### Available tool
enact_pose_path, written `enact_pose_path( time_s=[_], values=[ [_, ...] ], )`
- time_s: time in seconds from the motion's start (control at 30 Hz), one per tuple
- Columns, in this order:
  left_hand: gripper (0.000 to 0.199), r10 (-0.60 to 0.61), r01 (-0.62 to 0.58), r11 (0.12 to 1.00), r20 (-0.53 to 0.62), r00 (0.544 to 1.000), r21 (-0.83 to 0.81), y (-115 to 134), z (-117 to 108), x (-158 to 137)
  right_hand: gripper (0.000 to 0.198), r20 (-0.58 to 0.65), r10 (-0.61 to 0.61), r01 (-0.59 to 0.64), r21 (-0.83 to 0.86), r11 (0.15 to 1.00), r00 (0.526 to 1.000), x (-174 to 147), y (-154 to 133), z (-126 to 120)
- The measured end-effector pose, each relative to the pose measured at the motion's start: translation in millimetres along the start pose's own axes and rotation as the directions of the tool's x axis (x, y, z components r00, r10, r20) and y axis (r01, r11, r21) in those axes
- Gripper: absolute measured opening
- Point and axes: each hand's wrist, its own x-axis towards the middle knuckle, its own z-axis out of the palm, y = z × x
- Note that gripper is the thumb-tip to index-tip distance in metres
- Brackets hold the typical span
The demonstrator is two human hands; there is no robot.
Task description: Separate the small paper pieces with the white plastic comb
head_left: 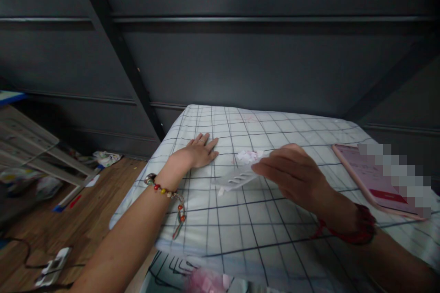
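Observation:
My left hand (199, 152) lies flat on a white cloth with dark grid lines (233, 224), fingers spread and holding nothing. In my right hand (297, 176) is a translucent plastic strip with slots (237, 177), pinched between closed fingers and slanting down to the left. A small whitish bit (222, 191) shows at the strip's lower end; I cannot tell whether it is attached. Just behind the strip lies a crumpled white and pinkish scrap (249, 155).
On the right lies a pink-edged tablet (371, 178), its screen lit. A dark panelled wall (240, 64) stands behind the cloth. Pink wrapped material (206, 280) is at the near edge. At left are a white rack (30, 146), a power strip (55, 265) and cables on the floor.

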Motion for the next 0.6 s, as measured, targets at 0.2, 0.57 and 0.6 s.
enact_pose_path(
  time_s=[0.2, 0.57, 0.6],
  values=[
    [0.061, 0.041, -0.041, 0.999, 0.009, 0.999, 0.014, 6, -4, -5, 0.021, 0.121, 0.051, -0.064, 0.105, 0.992, 0.991, 1, 8, -16],
    [0.067, 0.308, -0.304, 0.951, -0.127, 0.943, 0.047, 20, 0, -8, 0.028, 0.319, 0.144, -0.178, 0.081, 0.981, 0.937, -3, 14, -38],
    [0.070, 0.360, -0.357, 0.933, -0.141, 0.922, 0.044, 21, 1, -7, 0.029, 0.316, 0.154, -0.187, 0.076, 0.979, 0.936, -5, 15, -42]
  ],
)
